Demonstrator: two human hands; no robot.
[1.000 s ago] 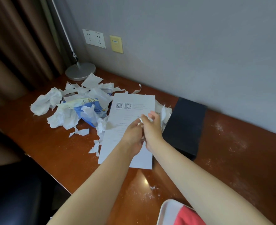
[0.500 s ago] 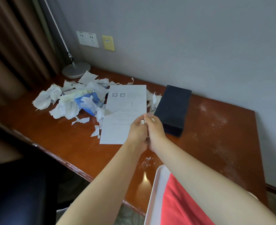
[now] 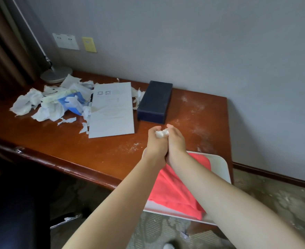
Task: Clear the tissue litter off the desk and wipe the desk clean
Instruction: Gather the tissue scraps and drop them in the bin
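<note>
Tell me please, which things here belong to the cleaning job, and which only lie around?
Belong to the job:
- tissue wad, gripped between left hand and right hand
- torn tissue pile on the desk
- red cloth, probably for wiping
- white dust

Only lying around:
- printed sheet
- dark box
- lamp base
- white tray

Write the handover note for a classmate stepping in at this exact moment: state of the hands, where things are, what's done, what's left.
Left hand and right hand: together gripping a small tissue wad above the desk.
Tissue litter: piled at the far left beside the lamp base, around a blue tissue pack.
Printed sheet and dark box: mid-desk.
Red cloth: on the white tray, unused.
Done: one wad gathered.
Left: clear the pile, wipe off the white dust.
</note>
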